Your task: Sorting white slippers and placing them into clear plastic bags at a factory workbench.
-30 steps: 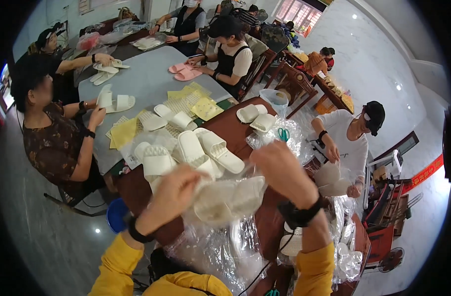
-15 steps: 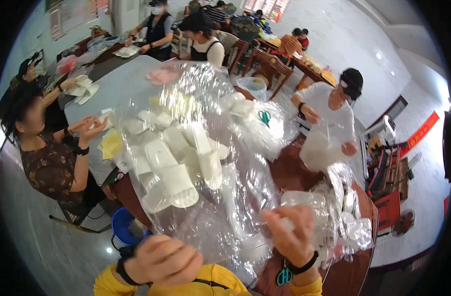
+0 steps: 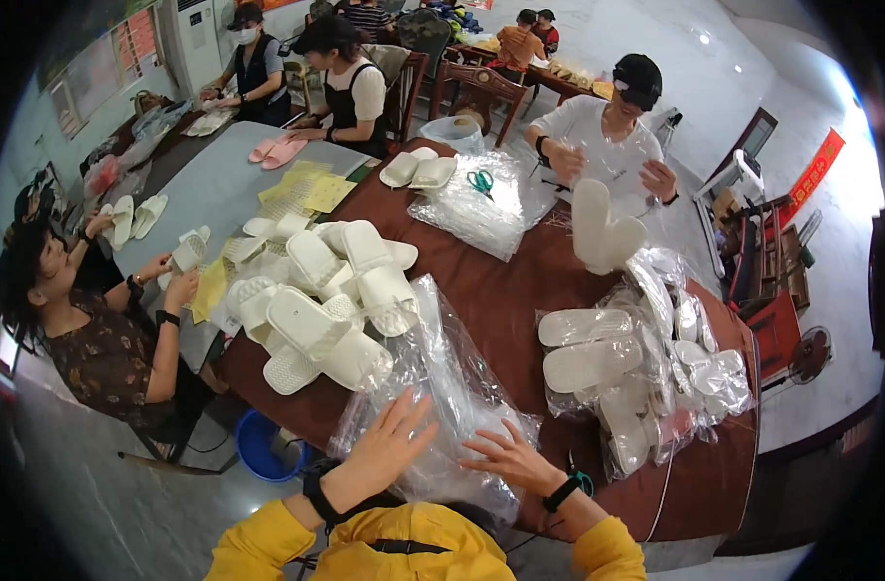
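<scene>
Clear plastic bags (image 3: 440, 334) lie at the table's near edge, right in front of me. My left hand (image 3: 389, 447) is open over their left side, fingers spread. On the right side of the plastic, my right hand (image 3: 513, 459) is open too, palm down with fingers stretched out. Neither hand grips anything. Just beyond my left hand is a heap of white slippers (image 3: 311, 320). To the right of my right hand, white slippers in clear bags (image 3: 590, 351) lie in a pile. A pair of scissors (image 3: 582, 478), partly hidden, is beside my right wrist.
Teal-handled scissors (image 3: 480, 181) rest on flat plastic bags (image 3: 476, 218) farther back. Across the table, a person (image 3: 607, 136) handles a clear bag beside white slippers (image 3: 602, 228). At the left, another person (image 3: 108, 329) holds a slipper. A blue bucket (image 3: 268, 447) stands on the floor.
The large clear plastic that was raised over the slipper heap is now down on the table before me. My hands were closed and apart; now they are open over the plastic.
</scene>
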The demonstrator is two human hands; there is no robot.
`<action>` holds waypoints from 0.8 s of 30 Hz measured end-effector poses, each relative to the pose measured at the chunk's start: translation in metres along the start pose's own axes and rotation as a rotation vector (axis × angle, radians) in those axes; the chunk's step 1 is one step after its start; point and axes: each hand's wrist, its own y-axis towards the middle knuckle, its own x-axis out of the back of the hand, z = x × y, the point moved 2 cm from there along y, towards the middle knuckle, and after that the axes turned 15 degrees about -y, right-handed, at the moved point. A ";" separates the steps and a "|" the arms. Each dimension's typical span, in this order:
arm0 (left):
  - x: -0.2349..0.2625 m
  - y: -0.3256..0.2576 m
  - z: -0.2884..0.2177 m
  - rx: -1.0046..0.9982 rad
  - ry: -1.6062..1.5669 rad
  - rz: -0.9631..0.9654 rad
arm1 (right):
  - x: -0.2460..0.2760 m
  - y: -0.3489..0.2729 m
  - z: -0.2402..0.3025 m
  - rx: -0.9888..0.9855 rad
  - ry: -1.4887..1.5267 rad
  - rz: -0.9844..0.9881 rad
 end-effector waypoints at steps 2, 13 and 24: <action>-0.018 -0.015 -0.004 0.169 0.417 0.402 | -0.008 -0.003 -0.005 0.044 -0.087 -0.083; -0.071 -0.041 -0.013 0.217 0.102 0.398 | -0.024 -0.011 -0.025 -0.151 -0.095 -0.118; -0.125 -0.081 -0.013 0.340 -0.010 0.461 | -0.042 0.001 -0.047 -0.663 0.551 -0.389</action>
